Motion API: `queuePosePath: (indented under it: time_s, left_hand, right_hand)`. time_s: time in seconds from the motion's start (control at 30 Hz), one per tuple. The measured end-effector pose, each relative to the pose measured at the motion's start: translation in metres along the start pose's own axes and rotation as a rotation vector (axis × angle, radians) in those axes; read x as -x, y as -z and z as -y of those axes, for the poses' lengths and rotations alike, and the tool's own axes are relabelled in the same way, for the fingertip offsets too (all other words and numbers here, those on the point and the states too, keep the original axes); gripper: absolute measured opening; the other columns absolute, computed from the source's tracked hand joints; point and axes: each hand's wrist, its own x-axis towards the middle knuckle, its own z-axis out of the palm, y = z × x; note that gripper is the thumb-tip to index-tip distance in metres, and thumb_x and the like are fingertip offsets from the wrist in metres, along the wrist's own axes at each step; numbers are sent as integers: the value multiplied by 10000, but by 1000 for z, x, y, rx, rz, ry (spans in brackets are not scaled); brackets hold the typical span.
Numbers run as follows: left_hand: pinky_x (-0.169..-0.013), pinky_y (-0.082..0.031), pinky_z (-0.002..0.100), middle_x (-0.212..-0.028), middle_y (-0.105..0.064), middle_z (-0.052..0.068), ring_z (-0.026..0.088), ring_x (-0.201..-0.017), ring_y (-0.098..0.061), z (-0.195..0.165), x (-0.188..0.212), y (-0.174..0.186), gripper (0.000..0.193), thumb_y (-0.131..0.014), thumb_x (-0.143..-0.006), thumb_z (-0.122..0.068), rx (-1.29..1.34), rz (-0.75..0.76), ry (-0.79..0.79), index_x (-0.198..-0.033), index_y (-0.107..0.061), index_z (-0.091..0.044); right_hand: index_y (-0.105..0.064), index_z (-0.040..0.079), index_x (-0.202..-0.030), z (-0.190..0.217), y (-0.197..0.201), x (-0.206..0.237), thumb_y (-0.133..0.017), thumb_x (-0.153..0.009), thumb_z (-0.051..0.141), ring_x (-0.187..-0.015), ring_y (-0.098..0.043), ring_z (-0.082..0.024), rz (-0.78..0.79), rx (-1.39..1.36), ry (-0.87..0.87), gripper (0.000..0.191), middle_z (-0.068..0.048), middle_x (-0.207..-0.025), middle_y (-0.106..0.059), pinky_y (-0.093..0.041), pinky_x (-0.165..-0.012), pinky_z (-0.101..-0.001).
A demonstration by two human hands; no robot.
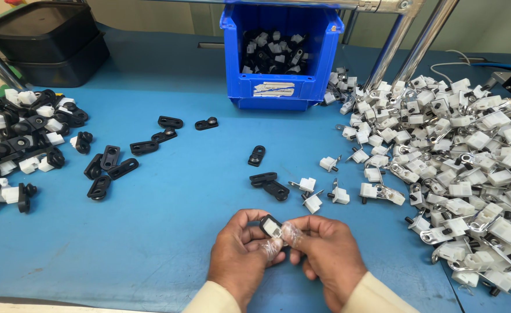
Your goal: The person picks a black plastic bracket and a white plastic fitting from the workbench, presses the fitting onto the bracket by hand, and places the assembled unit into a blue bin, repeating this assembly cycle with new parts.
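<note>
One blue bin [281,87] stands at the back. Left of it are two stacked black trays [44,43]. In front lie three loose black pieces [267,174].

White clip pile [470,168] cut off by right edge.

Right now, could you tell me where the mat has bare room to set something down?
Bare blue mat lies left of the hands, below the loose black clips, and between those clips and the blue bin. The right side is crowded with a heap of white parts.
</note>
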Motion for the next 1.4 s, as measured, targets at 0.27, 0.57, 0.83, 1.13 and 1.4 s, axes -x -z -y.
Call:
queuePosePath:
  time_s: [0.27, 0.57, 0.83, 1.13, 1.4]
  left_hand:
    - [-702, -635, 273, -978, -722, 96, 135, -787, -716, -7, 3, -11, 312, -669, -903, 51, 81, -122, 67, -1188, -596, -53]
    - [-685, -621, 284, -931, -733, 102, 172, -772, -730, -1, 0, -18, 298, -702, -892, 38, 37, -210, 49, -1160, -595, -38]
    - [-736, -639, 299, -947, -735, 108, 178, -835, -735, -12, -3, -3, 326, -751, -885, -14, 31, -29, 151, -1176, -604, -14]
    - [-848, -635, 314, -1049, -791, 83, 183, -945, -760, -31, -5, 18, 380, -721, -886, -198, -16, 206, 248, -1234, -677, -51]
    - [-914, -632, 373, -1074, -751, 126, 232, -999, -755, -22, 0, 8, 298, -667, -948, -236, 375, 195, 323, -1166, -614, -39]
  right_hand:
    - [-707, -49, -976, 10, -6, 6, -671, -956, 273, -462, -536, -139, -30, -115, -73, 325, -93, -654, -663, -341, -366, -273]
    - [-714, -46, -914, 9, -14, 2, -679, -926, 159, -490, -540, -143, -132, -48, -36, 208, -111, -693, -690, -358, -380, -268]
    - [-717, -39, -920, 15, 5, -3, -705, -951, 176, -554, -637, -133, 81, 41, -30, 217, -114, -751, -732, -451, -412, -264]
    - [-814, 73, -1017, 33, 3, -15, -683, -919, 197, -639, -635, -92, 46, 458, 275, 205, -38, -782, -739, -495, -480, -250]
    - [-726, 2, -1001, 17, -9, -1, -729, -939, 238, -675, -662, -149, 15, -85, 9, 244, -87, -795, -735, -529, -626, -293]
